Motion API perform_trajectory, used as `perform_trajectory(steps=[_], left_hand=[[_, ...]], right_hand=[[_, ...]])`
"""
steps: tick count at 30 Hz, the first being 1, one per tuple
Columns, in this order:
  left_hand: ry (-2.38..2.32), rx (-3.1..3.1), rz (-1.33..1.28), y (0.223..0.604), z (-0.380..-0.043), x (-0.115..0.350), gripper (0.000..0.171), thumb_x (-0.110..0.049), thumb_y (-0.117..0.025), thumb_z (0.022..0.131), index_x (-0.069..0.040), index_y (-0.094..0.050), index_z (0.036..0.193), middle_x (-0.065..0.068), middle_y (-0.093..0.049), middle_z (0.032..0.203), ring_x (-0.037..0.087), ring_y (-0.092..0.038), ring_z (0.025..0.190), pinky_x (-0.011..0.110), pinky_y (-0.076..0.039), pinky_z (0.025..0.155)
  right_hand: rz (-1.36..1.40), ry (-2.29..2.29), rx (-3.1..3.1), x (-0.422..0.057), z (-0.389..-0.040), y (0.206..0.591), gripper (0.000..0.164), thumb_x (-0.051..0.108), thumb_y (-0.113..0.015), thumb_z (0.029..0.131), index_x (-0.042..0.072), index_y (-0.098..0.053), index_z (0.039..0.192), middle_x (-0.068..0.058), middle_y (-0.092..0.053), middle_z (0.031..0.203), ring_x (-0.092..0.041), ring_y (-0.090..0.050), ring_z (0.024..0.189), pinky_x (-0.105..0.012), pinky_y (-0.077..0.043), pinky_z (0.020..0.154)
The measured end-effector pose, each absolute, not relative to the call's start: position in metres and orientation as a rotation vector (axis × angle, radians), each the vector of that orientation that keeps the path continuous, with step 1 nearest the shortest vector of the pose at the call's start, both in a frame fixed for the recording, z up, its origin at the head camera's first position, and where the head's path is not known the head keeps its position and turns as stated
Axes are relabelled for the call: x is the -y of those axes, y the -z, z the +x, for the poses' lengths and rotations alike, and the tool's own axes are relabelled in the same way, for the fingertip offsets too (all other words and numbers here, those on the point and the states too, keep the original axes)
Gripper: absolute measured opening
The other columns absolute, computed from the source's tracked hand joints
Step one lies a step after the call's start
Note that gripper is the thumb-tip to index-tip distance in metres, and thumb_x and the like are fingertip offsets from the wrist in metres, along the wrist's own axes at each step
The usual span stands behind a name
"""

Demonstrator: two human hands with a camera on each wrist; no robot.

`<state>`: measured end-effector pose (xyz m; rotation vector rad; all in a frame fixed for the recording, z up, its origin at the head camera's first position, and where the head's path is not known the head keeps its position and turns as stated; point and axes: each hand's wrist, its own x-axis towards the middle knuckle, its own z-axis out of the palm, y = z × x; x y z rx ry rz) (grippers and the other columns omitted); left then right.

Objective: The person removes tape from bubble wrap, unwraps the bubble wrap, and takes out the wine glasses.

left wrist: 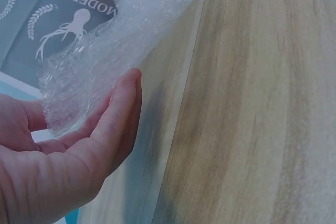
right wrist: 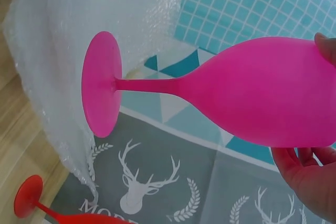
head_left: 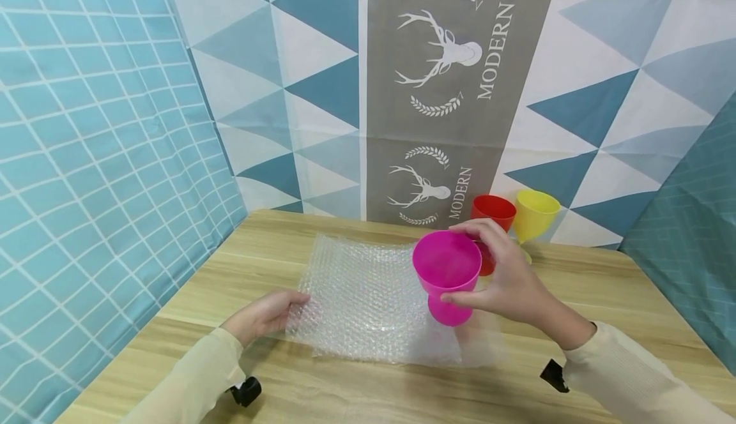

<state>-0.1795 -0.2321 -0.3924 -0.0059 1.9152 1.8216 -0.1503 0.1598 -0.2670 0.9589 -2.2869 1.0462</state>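
Note:
A pink plastic wine goblet (head_left: 446,263) is in my right hand (head_left: 510,278), thumb on one side of the bowl and fingers on the other. In the right wrist view its stem and round foot (right wrist: 101,84) are bare, over the bubble wrap. My left hand (head_left: 266,315) holds the left edge of the clear bubble wrap sheet (head_left: 362,302) between thumb and fingers. That edge is lifted off the table in the left wrist view, where the wrap (left wrist: 100,61) slopes across the palm side of the fingers.
Behind my right hand stand a red goblet (head_left: 493,210), partly hidden, and a yellow goblet (head_left: 536,214). The wood-grain table (head_left: 345,392) meets a patterned cloth (head_left: 322,92) at the back and a blue checked cloth (head_left: 115,175) on the left.

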Motion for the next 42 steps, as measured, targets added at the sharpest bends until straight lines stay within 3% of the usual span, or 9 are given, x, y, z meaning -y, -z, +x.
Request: perform_trajectory(steps=[6,33,36,42], left_hand=[[-1.828,-1.912,0.011,0.392,-0.179,0.233,0.027,-0.015,-0.039,0.100,0.005,-0.049,0.115,-0.003,-0.062,0.090,0.007,-0.062,0.083,0.021,-0.056,0.078],[-1.858,-1.925,0.019,0.392,-0.182,0.237,0.030,-0.020,-0.036,0.102,0.003,-0.049,0.117,-0.004,-0.064,0.091,0.007,-0.064,0.084,0.023,-0.057,0.079],[-1.849,-1.927,0.037,0.392,-0.181,0.238,0.034,-0.021,-0.035,0.102,0.005,-0.046,0.121,-0.004,-0.065,0.093,0.008,-0.065,0.086,0.025,-0.058,0.081],[-1.843,-1.926,0.048,0.391,-0.180,0.239,0.035,-0.022,-0.035,0.103,0.005,-0.046,0.122,-0.004,-0.066,0.093,0.008,-0.065,0.086,0.026,-0.058,0.082]], right_hand=[[0.901,-1.019,2.283,-0.170,-0.154,0.265,0.085,0.015,-0.095,0.053,0.006,-0.052,0.126,-0.004,-0.056,0.122,-0.009,-0.054,0.107,-0.015,-0.056,0.081],[0.530,-0.877,2.276,-0.243,-0.181,0.269,0.081,0.010,-0.090,0.059,-0.002,-0.049,0.128,-0.018,-0.052,0.121,0.011,-0.038,0.104,0.008,-0.036,0.077],[0.481,-0.886,2.311,-0.250,-0.186,0.273,0.081,0.013,-0.089,0.062,-0.001,-0.048,0.130,-0.020,-0.051,0.123,0.005,-0.038,0.105,0.008,-0.034,0.076],[0.386,-0.889,2.379,-0.263,-0.194,0.280,0.081,0.016,-0.087,0.065,-0.003,-0.044,0.131,-0.022,-0.048,0.123,-0.027,-0.045,0.109,0.007,-0.033,0.070]])
